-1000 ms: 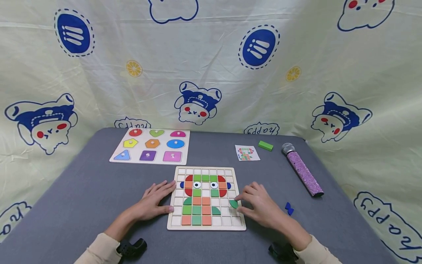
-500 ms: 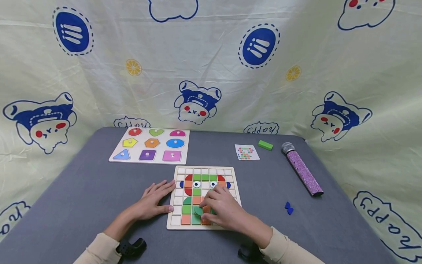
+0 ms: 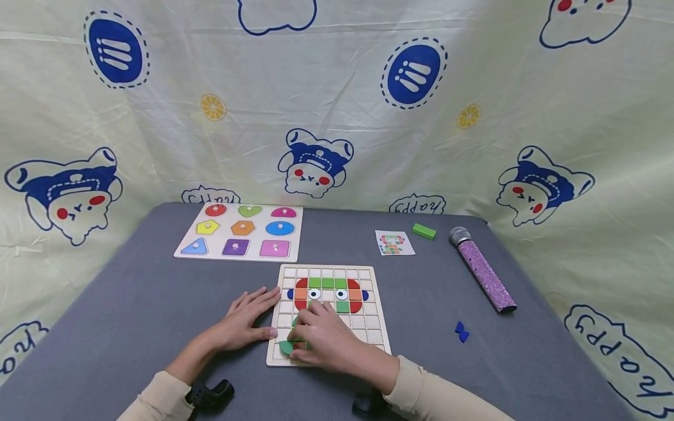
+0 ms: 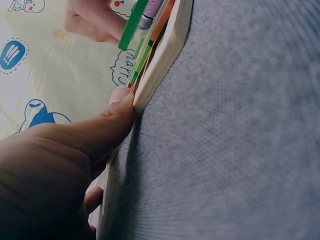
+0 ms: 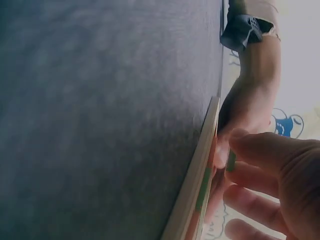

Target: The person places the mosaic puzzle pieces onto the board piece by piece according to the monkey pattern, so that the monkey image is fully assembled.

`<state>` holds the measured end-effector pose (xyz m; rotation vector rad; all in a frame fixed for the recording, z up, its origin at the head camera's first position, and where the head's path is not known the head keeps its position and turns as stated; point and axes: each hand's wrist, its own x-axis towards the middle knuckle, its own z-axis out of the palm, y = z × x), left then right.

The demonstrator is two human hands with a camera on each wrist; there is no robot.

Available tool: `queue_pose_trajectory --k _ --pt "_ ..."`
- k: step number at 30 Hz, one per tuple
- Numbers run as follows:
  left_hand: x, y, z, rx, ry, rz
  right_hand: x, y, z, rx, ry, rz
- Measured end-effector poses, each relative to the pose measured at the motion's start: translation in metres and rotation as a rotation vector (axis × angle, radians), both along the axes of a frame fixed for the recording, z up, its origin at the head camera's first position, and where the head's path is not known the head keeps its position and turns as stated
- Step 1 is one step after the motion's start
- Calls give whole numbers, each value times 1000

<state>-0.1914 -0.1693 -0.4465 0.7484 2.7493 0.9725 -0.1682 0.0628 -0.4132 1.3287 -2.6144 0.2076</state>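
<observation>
A square wooden grid board (image 3: 364, 273) lies flat on the table, with red, orange, green and blue tiles and two round eye tiles set in it. My left hand (image 3: 247, 320) rests against its left edge, fingers stretched out; the left wrist view shows the thumb (image 4: 122, 102) touching the edge. My right hand (image 3: 329, 338) reaches over the board's lower left part. Its thumb and fingers pinch a green tile with a rounded side (image 3: 286, 348), held tilted above the board's surface in the left wrist view. The right hand hides several lower tiles.
Behind the board lies a white shape puzzle (image 3: 300, 234). At the back right are a small pattern card (image 3: 395, 243), a green block (image 3: 424, 231) and a glittery purple microphone (image 3: 484, 272). Blue pieces (image 3: 461, 332) lie to the right on the grey tabletop (image 3: 421, 374).
My right hand has carried the green tile leftward from the board's right edge, across the board, to its lower left corner. My left hand has stayed at the left edge.
</observation>
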Motion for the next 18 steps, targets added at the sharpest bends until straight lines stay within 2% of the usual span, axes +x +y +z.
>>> queue_pose_trajectory --k 4,18 --pt "0 0 0 -5 -3 2 0 -6 -2 22 33 16" --pt "2 -1 1 -3 7 0 -2 -13 -3 60 24 -1"
